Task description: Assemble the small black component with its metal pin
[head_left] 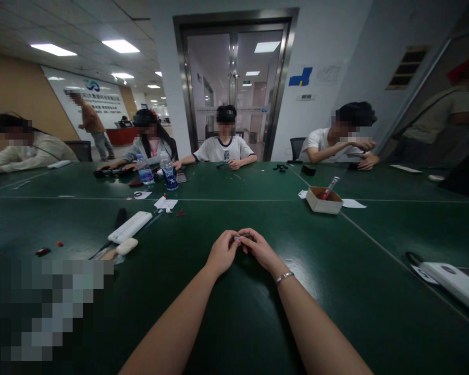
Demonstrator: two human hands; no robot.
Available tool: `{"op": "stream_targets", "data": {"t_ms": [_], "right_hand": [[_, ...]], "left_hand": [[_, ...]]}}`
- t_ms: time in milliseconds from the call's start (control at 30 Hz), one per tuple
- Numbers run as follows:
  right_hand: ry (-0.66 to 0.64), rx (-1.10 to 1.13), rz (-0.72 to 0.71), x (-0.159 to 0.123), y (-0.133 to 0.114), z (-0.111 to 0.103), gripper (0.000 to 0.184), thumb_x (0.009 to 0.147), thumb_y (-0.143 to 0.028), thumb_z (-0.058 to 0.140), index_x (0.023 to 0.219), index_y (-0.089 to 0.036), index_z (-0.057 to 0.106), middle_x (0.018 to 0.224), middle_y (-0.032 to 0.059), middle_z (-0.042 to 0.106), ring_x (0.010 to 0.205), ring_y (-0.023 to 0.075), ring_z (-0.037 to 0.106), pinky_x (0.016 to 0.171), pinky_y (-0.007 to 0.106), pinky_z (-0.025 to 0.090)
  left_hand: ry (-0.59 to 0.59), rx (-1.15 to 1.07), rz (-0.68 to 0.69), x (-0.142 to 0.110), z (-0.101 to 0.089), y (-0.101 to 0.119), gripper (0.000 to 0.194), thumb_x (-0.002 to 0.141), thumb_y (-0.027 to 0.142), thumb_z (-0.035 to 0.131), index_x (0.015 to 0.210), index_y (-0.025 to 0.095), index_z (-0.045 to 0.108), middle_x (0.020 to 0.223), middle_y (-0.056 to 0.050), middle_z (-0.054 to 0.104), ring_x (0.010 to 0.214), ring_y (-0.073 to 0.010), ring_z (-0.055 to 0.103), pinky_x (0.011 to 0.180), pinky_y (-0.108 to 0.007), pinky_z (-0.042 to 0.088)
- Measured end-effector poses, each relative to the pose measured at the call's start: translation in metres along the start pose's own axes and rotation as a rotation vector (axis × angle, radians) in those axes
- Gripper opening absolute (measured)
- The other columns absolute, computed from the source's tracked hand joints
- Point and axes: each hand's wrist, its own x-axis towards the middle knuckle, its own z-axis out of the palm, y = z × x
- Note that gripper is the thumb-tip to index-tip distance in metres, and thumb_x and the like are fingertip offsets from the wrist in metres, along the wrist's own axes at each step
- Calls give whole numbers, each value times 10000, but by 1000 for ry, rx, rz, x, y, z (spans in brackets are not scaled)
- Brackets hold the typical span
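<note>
My left hand (pixel 222 253) and my right hand (pixel 260 249) meet over the dark green table (pixel 234 312), fingers curled and fingertips pinched together. Between the fingertips sits a tiny pale object (pixel 237 238), too small to name. Both hands touch it. A thin bracelet (pixel 284 277) circles my right wrist. Both forearms reach in from the bottom edge.
A small cardboard box (pixel 323 200) with a red pen stands ahead right. A white power strip (pixel 130 227) and dark tools lie left. Two water bottles (pixel 168 174) stand farther back. Another white device (pixel 455 284) lies at the right. Several people sit along the far side.
</note>
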Motion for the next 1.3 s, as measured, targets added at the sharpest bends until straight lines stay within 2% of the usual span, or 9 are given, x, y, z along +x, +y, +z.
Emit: {"op": "stream_targets", "data": {"t_ms": [267,367,500,600,800,1033,1100,1300], "right_hand": [[27,37,11,3,5,-5,322,680,-345,765,940,-201,641,723,-17,589,565,113,524,556,257,389],[18,38,6,3,6,-6,319,674,-339,774,933,-200,647,721,-19,585,574,111,532,568,255,396],[-23,15,7,2,3,-5,286,692,-326,768,927,-203,661,708,-22,580,584,109,529,577,255,394],[-36,4,14,2,2,-4,290,692,-331,772,932,-204,670,694,-23,582,578,107,526,577,255,393],[-1,62,43,3,2,-3,316,676,-354,783,921,-184,678,765,20,653,560,106,526,559,256,400],[66,117,58,2,0,-3,304,670,-364,793,893,-184,691,730,16,653,567,103,535,560,244,408],[83,119,61,2,1,-4,309,673,-380,790,890,-182,694,718,17,652,562,102,531,555,243,404],[69,68,74,2,-1,-2,312,683,-399,780,887,-178,696,723,27,651,580,114,532,560,254,401]], "left_hand": [[80,26,-58,3,-2,-5,228,882,390,448,893,209,586,890,-23,617,837,-158,563,766,-285,428],[51,66,-107,3,-4,-3,334,886,479,403,828,205,586,787,-5,615,742,-147,548,678,-261,395],[5,93,-203,2,-9,0,518,881,582,313,646,189,555,589,12,543,570,-130,487,563,-261,307],[11,110,-239,2,-11,2,571,878,601,280,588,185,543,550,5,520,532,-130,462,543,-272,273],[21,130,-180,2,-10,1,453,888,551,321,715,200,550,656,13,550,631,-136,494,583,-251,315],[-10,-143,-83,5,-7,-7,168,855,368,499,897,208,529,841,1,589,786,-138,554,725,-261,420],[-23,-224,-63,5,-7,-8,149,840,316,529,943,209,524,869,-3,593,804,-135,564,738,-258,428],[-49,-302,-52,5,-6,-5,147,871,344,487,917,208,519,823,6,574,768,-128,561,717,-256,435]]}}
